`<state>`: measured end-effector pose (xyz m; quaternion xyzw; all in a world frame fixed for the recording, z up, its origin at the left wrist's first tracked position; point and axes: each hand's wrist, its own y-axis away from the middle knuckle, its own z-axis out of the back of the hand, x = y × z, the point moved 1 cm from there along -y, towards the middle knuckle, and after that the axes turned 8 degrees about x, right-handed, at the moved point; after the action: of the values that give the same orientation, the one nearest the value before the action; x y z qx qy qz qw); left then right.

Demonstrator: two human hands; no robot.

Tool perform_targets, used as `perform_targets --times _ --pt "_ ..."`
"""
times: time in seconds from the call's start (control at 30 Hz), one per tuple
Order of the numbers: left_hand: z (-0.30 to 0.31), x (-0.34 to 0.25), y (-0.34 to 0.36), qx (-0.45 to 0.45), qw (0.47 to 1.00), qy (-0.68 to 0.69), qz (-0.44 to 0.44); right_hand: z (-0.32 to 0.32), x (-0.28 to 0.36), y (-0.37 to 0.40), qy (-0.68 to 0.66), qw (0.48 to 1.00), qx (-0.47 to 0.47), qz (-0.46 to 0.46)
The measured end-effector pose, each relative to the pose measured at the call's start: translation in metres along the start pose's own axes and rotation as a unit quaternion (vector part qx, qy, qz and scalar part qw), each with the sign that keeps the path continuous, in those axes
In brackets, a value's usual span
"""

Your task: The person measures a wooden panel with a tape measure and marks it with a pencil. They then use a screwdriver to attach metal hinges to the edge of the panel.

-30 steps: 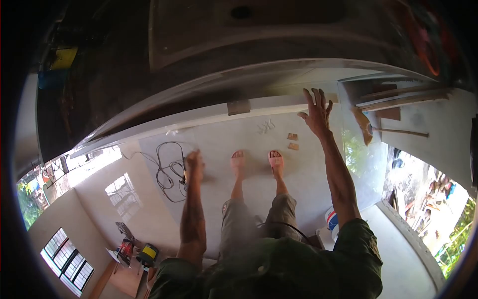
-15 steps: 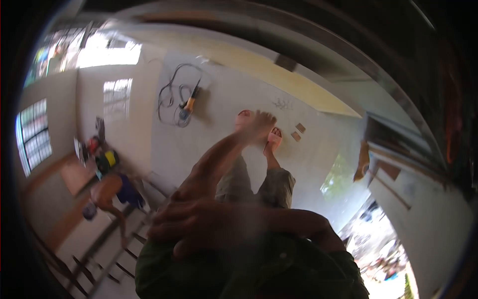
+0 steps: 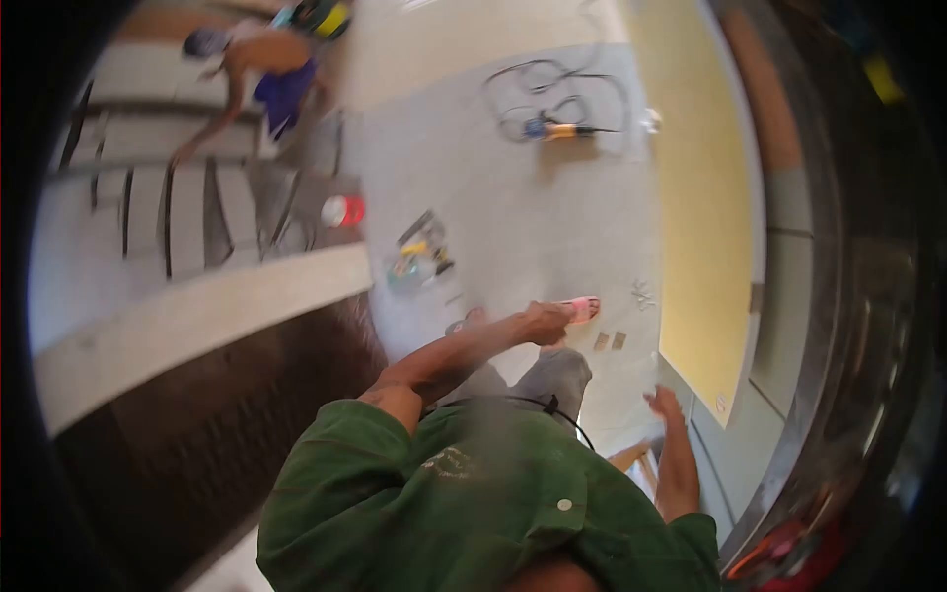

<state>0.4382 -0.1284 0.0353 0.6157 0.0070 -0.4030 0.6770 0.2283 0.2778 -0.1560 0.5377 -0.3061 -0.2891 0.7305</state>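
Observation:
My left hand reaches forward over the floor, above my foot in a pink slipper. Its fingers look curled in, slightly blurred, and nothing shows in them. On the other side, my right hand hangs near the lower edge of a yellow panel, apart from it. Its thumb and a finger are spread, and it holds nothing that I can see. Two small brown pieces lie on the floor between my hands, with a scatter of thin bits just beyond.
A yellow-and-blue corded power tool lies ahead with its cable looped. Several tools sit on the floor to the left, near a red-and-white container. Another person bends over long boards at the far left.
My right hand has come off my left forearm and swung out to the right. My left hand's fingers have curled in. The view has turned, bringing the yellow panel upright on the right.

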Motion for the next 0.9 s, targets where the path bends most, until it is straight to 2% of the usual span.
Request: perform_targets --times 0.07,0.1,0.13,0.17,0.2,0.23,0.27,0.3,0.33,0.37,0.4,0.43,0.5,0.57,0.6,0.63,0.67,0.7,0.73,0.83,0.9 --pt "-0.036 0.019 0.007 0.009 0.993 0.041 -0.113 -0.046 -0.003 -0.020 0.087 0.994 0.036 0.058" --pt "-0.048 0.013 0.023 -0.029 0.968 0.157 -0.193 -0.039 0.030 -0.019 0.114 0.988 0.062 0.082" --pt "-0.048 -0.006 0.036 -0.052 0.957 0.174 -0.228 -0.041 0.070 -0.014 0.139 0.981 0.090 0.101" --pt "-0.049 -0.024 0.050 -0.073 0.943 0.189 -0.263 -0.038 0.110 -0.017 0.044 0.964 0.033 0.260" --pt "-0.048 -0.043 0.063 -0.093 0.928 0.202 -0.299 -0.025 0.170 0.015 -0.219 0.938 0.064 0.259" --pt "-0.035 -0.053 0.098 -0.093 0.911 0.236 -0.326 -0.010 0.218 -0.010 -0.074 0.969 0.042 0.232" --pt "-0.051 -0.055 0.101 -0.150 0.833 0.310 -0.433 0.002 0.262 -0.040 0.075 0.976 0.024 0.203" --pt "-0.053 -0.048 0.115 -0.154 0.845 0.274 -0.433 -0.008 0.283 -0.085 0.124 0.954 -0.120 0.247" --pt "-0.063 -0.024 0.115 -0.195 0.857 0.211 -0.427 0.008 0.333 -0.077 0.041 0.951 -0.158 0.264" --pt "-0.075 0.003 0.117 -0.235 0.865 0.153 -0.416 0.032 0.393 -0.057 -0.067 0.942 -0.173 0.281" --pt "-0.049 0.045 0.170 -0.285 0.821 0.337 -0.362 0.040 0.437 -0.055 -0.122 0.932 -0.174 0.295" --pt "-0.051 0.095 0.167 -0.349 0.802 0.358 -0.326 0.039 0.476 -0.061 -0.144 0.926 -0.171 0.304" --pt "-0.103 0.210 0.086 -0.483 0.815 0.279 -0.156 0.009 0.514 -0.108 -0.114 0.933 -0.130 0.316" --pt "-0.185 0.362 0.021 -0.531 0.814 0.233 0.023 -0.024 0.552 -0.170 -0.047 0.936 -0.118 0.328" --pt "-0.244 0.458 -0.005 -0.557 0.763 0.327 0.022 -0.049 0.563 -0.202 0.006 0.936 -0.122 0.329" --pt "-0.272 0.530 -0.003 -0.491 0.805 0.292 0.160 -0.070 0.574 -0.238 0.063 0.935 -0.124 0.326" --pt "-0.300 0.602 0.000 -0.395 0.840 0.241 0.283 -0.084 0.596 -0.253 0.071 0.950 -0.080 0.293" --pt "-0.314 0.652 0.006 -0.326 0.794 0.372 0.354 -0.109 0.607 -0.282 0.070 0.948 -0.084 0.299" --pt "-0.316 0.685 0.009 -0.302 0.774 0.378 0.407 -0.133 0.617 -0.317 0.068 0.946 -0.089 0.304" --pt "-0.300 0.751 -0.018 -0.385 0.781 0.339 0.355 -0.177 0.680 -0.395 0.055 0.927 -0.167 0.332" --pt "-0.298 0.785 -0.067 -0.452 0.667 0.521 0.282 -0.189 0.727 -0.435 0.012 0.912 -0.195 0.360"
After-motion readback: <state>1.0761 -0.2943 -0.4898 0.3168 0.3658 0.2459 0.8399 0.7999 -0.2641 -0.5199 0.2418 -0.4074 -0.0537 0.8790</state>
